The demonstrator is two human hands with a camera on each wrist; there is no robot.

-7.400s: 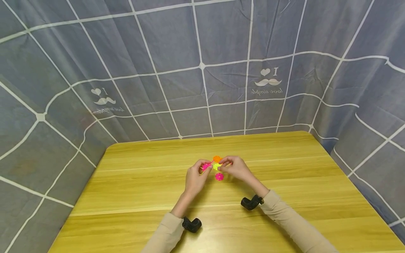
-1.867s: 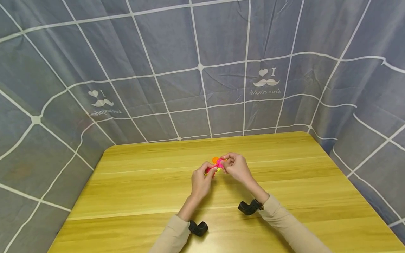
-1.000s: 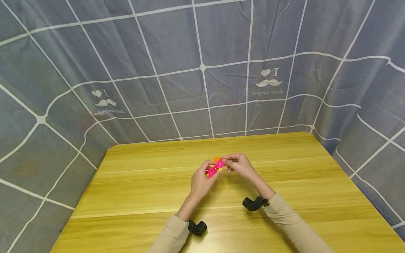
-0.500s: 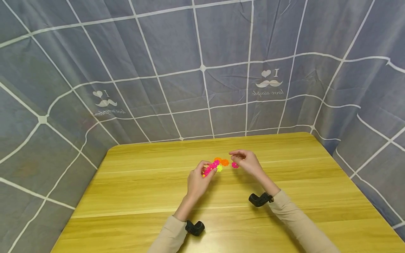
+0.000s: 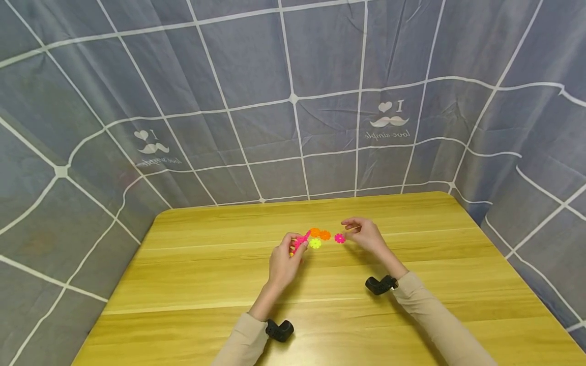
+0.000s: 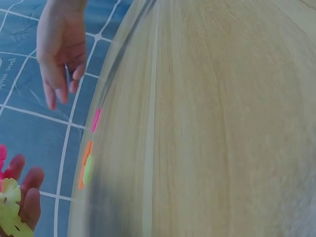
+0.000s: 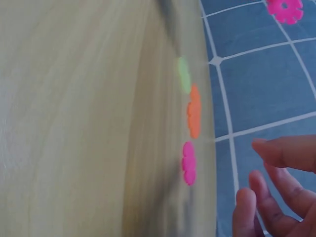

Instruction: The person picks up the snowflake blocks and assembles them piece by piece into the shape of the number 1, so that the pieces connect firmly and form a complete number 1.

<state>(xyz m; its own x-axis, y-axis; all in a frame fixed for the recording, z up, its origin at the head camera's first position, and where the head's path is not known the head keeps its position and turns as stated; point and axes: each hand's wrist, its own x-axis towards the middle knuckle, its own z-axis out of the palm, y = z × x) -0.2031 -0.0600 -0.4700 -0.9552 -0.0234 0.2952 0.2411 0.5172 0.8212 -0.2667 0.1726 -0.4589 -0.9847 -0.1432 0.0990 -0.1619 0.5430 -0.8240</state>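
My left hand [image 5: 283, 262] grips a joined cluster of pink and yellow notched plastic discs, snowflake-style building pieces. In the head view the pink discs [image 5: 299, 242] stick out past the thumb, seen nearly edge-on; a yellow disc [image 6: 10, 207] shows at the fingers in the left wrist view. My right hand [image 5: 366, 236] is raised over the table, its fingers loosely bent around nothing. A loose pink disc [image 5: 340, 238] lies on the table just left of its fingertips. Between the hands lie two orange discs [image 5: 325, 235] and a yellow-green disc [image 5: 315, 243].
The wood-grain table [image 5: 210, 284] ends at a grey-blue curtain [image 5: 256, 127] with white lines behind and at the sides. Black wrist cameras [image 5: 280, 330] sit on both forearms, above the tabletop.
The right hand, at the cluster one second ago, has let go and moved right, past the loose pink disc. The left hand has drawn the cluster slightly left and turned it, uncovering the loose discs.
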